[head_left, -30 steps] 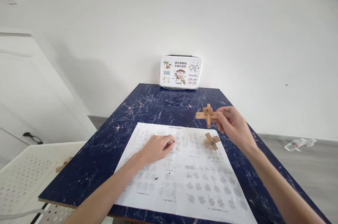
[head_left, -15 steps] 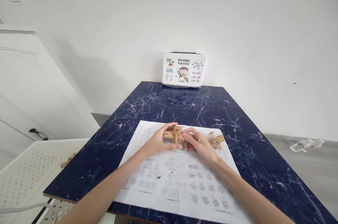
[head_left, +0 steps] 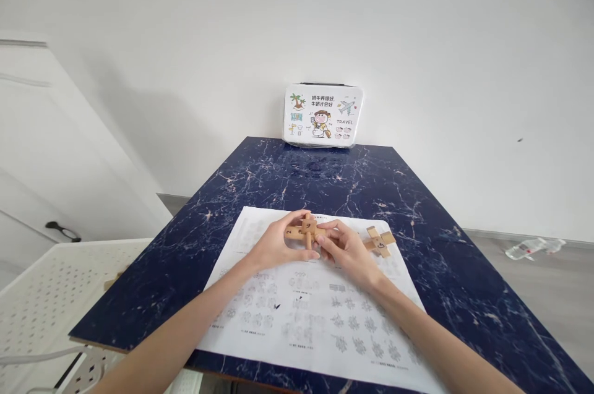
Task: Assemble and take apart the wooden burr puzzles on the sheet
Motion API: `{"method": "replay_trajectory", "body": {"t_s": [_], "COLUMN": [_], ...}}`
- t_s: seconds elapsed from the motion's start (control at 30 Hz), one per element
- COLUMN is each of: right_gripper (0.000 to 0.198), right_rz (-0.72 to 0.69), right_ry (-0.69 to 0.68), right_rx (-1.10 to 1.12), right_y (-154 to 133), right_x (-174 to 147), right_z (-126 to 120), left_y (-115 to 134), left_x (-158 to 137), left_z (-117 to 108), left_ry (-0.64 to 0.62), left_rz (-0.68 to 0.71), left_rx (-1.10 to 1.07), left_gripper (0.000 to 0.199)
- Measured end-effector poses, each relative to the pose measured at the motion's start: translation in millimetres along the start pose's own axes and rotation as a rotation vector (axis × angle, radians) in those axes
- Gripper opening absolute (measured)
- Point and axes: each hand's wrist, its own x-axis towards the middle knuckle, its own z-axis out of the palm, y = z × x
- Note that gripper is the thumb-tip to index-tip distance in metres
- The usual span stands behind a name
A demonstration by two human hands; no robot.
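Between my hands is a wooden interlocking puzzle [head_left: 309, 227], its crossed light-brown bars marked with black numbers, a 2 showing on the left bar. My left hand [head_left: 273, 242] grips it from the left, thumb below and fingers above. From the right, my right hand [head_left: 346, 252] pinches the end of a bar with thumb and fingertips; part of that bar is hidden by the fingers. Just right of my right hand, a second group of crossed wooden pieces [head_left: 381, 243] lies on the printed instruction sheet [head_left: 288, 320], which is under both hands.
A white case with cartoon pictures [head_left: 322, 115] stands at the back of the dark-blue marbled table [head_left: 306, 180], against the wall. To the left is a white perforated basket [head_left: 41, 295] below table height. A clear plastic bottle [head_left: 526, 248] lies on the floor at right.
The view has shifted slightly. My right fingers have closed in nearer the middle of the wooden puzzle, while my left hand keeps its hold.
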Motion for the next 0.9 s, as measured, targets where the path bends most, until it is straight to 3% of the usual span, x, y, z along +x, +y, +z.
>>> {"method": "replay_trajectory", "body": {"t_s": [0.2,0.53,0.9], "right_gripper": [0.043,0.044,0.041], "right_rz": [-0.059,-0.034,0.014], "right_ry": [0.033,0.087,0.021], "right_rx": [-0.121,-0.162,-0.22], "right_y": [2.0,6.5,-1.1], "right_x": [0.9,1.5,1.1], "right_z": [1.1,-1.3,-6.3], "left_y": [-3.1,-5.9,-7.3], "left_x": [0.7,3.4,5.0], "left_z": [1.5,1.8,-2.2], "left_ry": [0.007,0.018,-0.03], "left_rz": [0.038,0.004,-0.021], "left_rx": [0.104,0.141,0.152], "left_gripper": [0.094,0.091,0.097]}}
